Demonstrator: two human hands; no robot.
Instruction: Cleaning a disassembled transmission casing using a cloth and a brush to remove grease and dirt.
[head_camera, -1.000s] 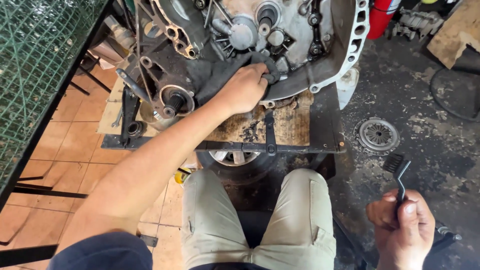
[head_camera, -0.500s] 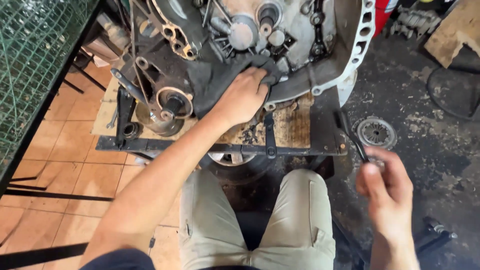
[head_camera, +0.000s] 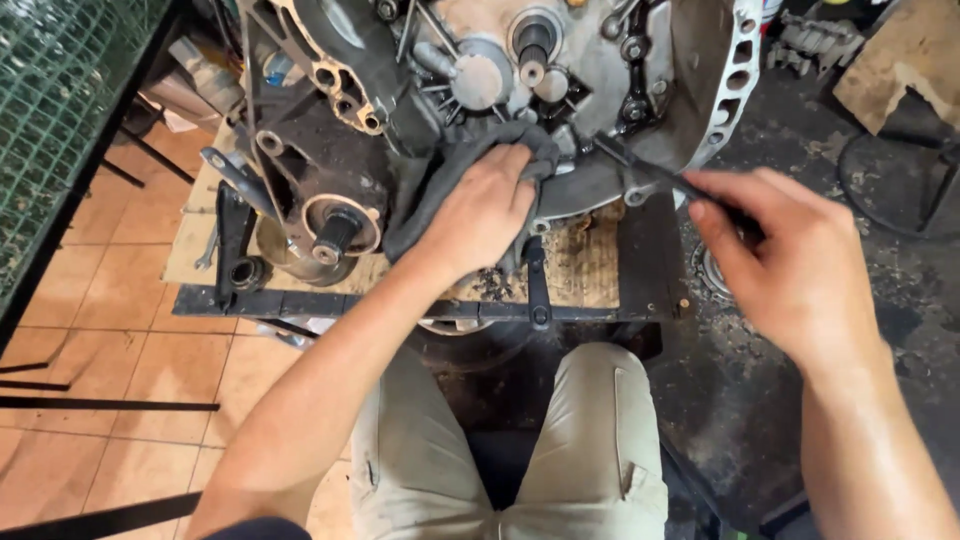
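A person seated at a low, dirty bench (head_camera: 650, 260) works on a large grey gearbox casing (head_camera: 600, 90) that lies on it, seen from above with both knees in khaki trousers (head_camera: 590, 450) below the casing.

The left hand (head_camera: 480, 215) presses flat on a dark grey rag (head_camera: 440, 185) bunched against the lower front edge of the casing, fingers spread over the cloth and curled lightly into it, just as it was 0.5 seconds ago.

The right hand (head_camera: 790, 260) has changed most. 1 second ago it hung low, far to the right of the casing. Now it is raised just right of the casing's pale perforated flange (head_camera: 742, 60), fingers clenched around the handle of a slim black tool (head_camera: 650, 170). The tool's far end reaches left to the lower rim of the casing, close to the rag; whether it touches cannot be told.

Left of the casing, a round bearing housing (head_camera: 338, 228) juts out. A green wire mesh (head_camera: 60, 110) stands further left, over orange floor tiles (head_camera: 110, 330).
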